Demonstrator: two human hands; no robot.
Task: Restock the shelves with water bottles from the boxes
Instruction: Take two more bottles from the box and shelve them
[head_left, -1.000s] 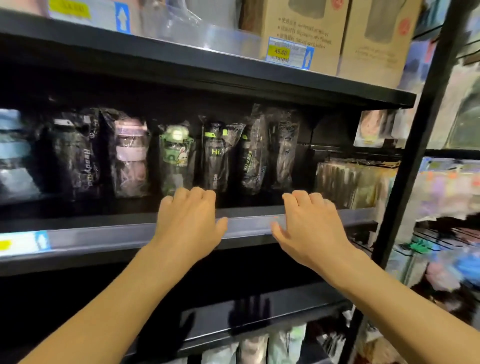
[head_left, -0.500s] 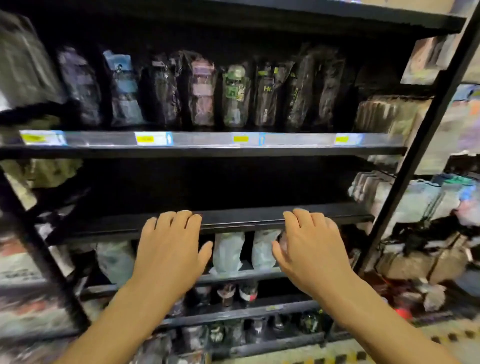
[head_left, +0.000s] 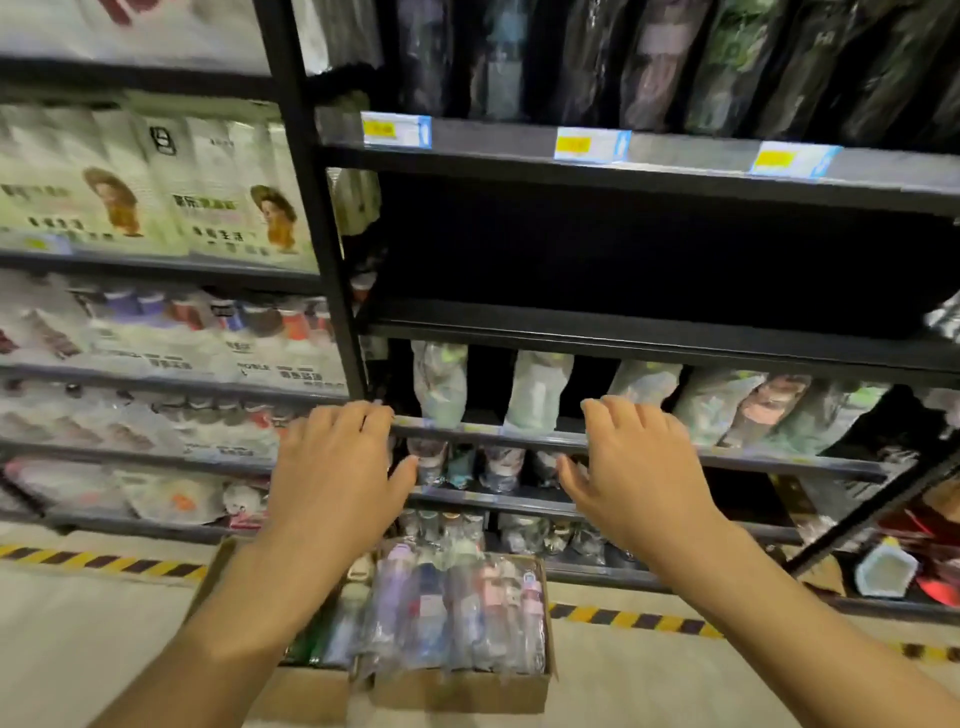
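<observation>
Boxed bottles (head_left: 457, 608) lie below left hand (head_left: 337, 467), right hand (head_left: 639, 473).

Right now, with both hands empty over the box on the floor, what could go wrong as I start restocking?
1. The wrapped bottles sit tightly packed in the cardboard box; their glossy film may slip, or one may drag a neighbour out.
2. The bagged bottles stand at the front rail just under the bare shelf; an arm lifting past could knock them.
3. The box stands on the floor close to the shelving, where a foot could catch it.
</observation>
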